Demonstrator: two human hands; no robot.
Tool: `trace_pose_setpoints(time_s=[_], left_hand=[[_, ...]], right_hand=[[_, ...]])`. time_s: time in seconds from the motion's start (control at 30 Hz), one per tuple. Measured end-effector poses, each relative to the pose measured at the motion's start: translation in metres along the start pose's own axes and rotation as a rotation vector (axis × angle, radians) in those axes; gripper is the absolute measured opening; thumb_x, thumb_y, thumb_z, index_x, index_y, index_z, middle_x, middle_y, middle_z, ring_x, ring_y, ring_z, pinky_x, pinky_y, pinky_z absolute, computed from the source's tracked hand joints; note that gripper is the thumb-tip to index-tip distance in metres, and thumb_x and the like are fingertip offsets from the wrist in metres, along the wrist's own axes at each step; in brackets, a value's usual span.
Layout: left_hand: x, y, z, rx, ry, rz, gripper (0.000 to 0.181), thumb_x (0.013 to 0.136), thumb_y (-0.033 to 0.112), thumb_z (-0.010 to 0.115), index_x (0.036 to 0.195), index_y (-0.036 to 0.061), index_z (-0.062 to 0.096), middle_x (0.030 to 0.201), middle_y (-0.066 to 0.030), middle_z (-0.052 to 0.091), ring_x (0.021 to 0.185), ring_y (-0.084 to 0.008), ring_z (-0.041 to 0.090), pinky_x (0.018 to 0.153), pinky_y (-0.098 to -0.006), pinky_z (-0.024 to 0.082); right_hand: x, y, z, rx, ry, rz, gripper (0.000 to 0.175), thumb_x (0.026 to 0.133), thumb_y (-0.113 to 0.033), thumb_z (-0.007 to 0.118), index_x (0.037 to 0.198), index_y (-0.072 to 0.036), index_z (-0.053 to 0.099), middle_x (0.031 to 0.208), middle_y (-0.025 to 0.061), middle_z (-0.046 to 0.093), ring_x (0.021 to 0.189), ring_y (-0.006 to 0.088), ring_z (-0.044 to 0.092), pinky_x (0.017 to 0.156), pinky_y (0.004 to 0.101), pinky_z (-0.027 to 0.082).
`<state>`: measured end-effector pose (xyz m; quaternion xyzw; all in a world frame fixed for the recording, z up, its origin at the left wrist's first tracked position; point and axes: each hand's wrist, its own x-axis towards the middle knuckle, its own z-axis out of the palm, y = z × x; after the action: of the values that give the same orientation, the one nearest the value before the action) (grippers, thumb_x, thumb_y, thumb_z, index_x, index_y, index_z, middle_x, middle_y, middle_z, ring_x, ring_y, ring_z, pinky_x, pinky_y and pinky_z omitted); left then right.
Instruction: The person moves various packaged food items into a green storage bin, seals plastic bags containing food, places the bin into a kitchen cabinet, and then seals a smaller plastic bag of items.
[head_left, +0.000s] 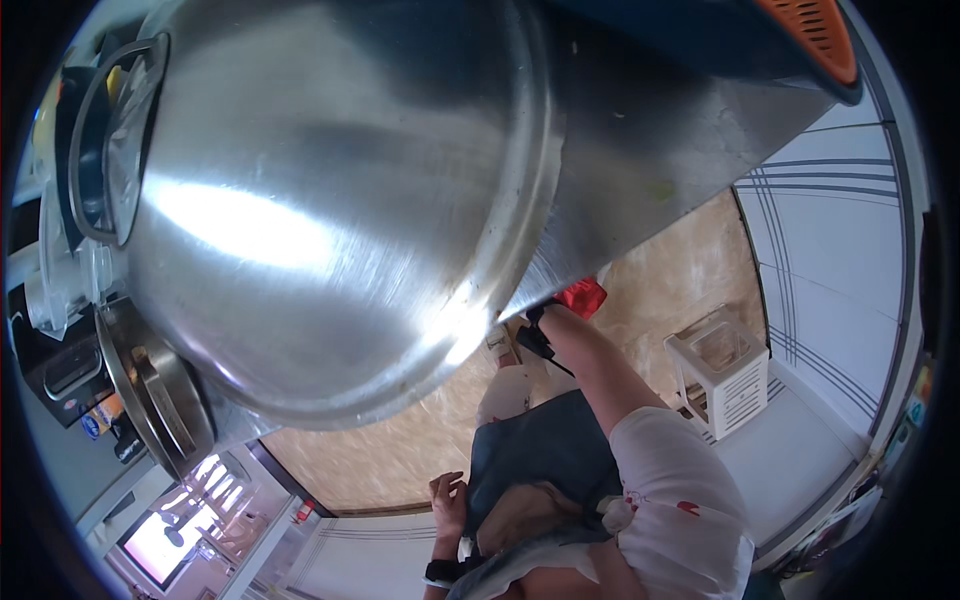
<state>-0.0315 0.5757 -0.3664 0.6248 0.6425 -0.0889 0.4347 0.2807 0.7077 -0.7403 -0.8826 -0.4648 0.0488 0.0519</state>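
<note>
A large domed stainless-steel vessel or lid (337, 150) with a loop handle fills the upper left, above a metal tabletop (667, 157). My left hand (448, 501) hangs beside the dark apron (544, 442), holding nothing, its fingers loosely bent and apart. My right forearm reaches up to the tabletop's edge; the hand itself is hidden behind that edge. Close to the right wrist, which wears a black band, a bright red thing (583, 297), perhaps a bag, shows below the edge. A small black device with a cord (534, 341) is also at this wrist.
Left of the dome are a round metal pan or lid (161, 397), clear plastic containers (64, 292) and a dark appliance (67, 379). An orange perforated basket (817, 34) is at the upper right. A pale plastic stool (739, 390) stands near the tiled wall (832, 247).
</note>
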Motion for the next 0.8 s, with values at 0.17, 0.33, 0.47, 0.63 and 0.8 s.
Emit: trace_pose_setpoints(time_s=[0.17,0.33,0.47,0.63,0.8], left_hand=[[0.009,-0.020,0.002,-0.054,-0.008,-0.078,0.020,0.086,0.002,0.058,0.106,0.0053,0.064,0.112,-0.0144,0.052,0.094,-0.0233,0.061,0.077,-0.0290,0.055],[0.029,-0.064,0.019,0.039,0.005,-0.065,0.022,0.085,0.007,0.062,0.107,0.0073,0.065,0.107,-0.0156,0.055,0.084,-0.0246,0.066,0.071,-0.0324,0.055],[0.032,-0.092,0.021,0.048,0.033,-0.059,0.022,0.084,0.007,0.061,0.106,0.0090,0.066,0.104,-0.0150,0.056,0.084,-0.0254,0.065,0.073,-0.0333,0.054],[0.026,-0.072,0.004,0.030,-0.007,-0.094,0.021,0.084,0.008,0.059,0.104,0.0108,0.067,0.103,-0.0134,0.057,0.081,-0.0245,0.064,0.073,-0.0341,0.053],[0.033,-0.075,-0.003,0.035,-0.037,-0.082,0.022,0.083,0.005,0.060,0.104,0.0096,0.066,0.102,-0.0125,0.058,0.080,-0.0242,0.065,0.071,-0.0344,0.053]], right_hand=[[-0.010,0.024,-0.017,0.006,-0.413,-0.095,0.044,0.091,-0.033,0.047,0.124,-0.004,0.048,0.118,0.0164,0.049,0.109,0.0329,0.046,0.099,0.0458,0.034],[-0.003,0.066,0.006,-0.047,-0.563,-0.041,0.038,0.090,-0.030,0.047,0.119,-0.004,0.053,0.113,0.0146,0.054,0.105,0.0310,0.051,0.096,0.0464,0.036],[0.007,0.065,0.003,-0.009,-0.522,-0.078,0.035,0.090,-0.027,0.046,0.115,-0.005,0.056,0.109,0.0133,0.059,0.101,0.0294,0.055,0.094,0.0469,0.038],[0.000,0.046,-0.061,0.141,0.069,-0.386,0.031,0.089,-0.024,0.045,0.109,-0.006,0.061,0.104,0.0115,0.064,0.096,0.0275,0.060,0.092,0.0476,0.040],[-0.021,0.053,-0.047,0.060,-0.215,-0.461,0.032,0.086,-0.025,0.050,0.105,-0.003,0.063,0.105,0.0107,0.065,0.094,0.0281,0.061,0.089,0.0496,0.039]])
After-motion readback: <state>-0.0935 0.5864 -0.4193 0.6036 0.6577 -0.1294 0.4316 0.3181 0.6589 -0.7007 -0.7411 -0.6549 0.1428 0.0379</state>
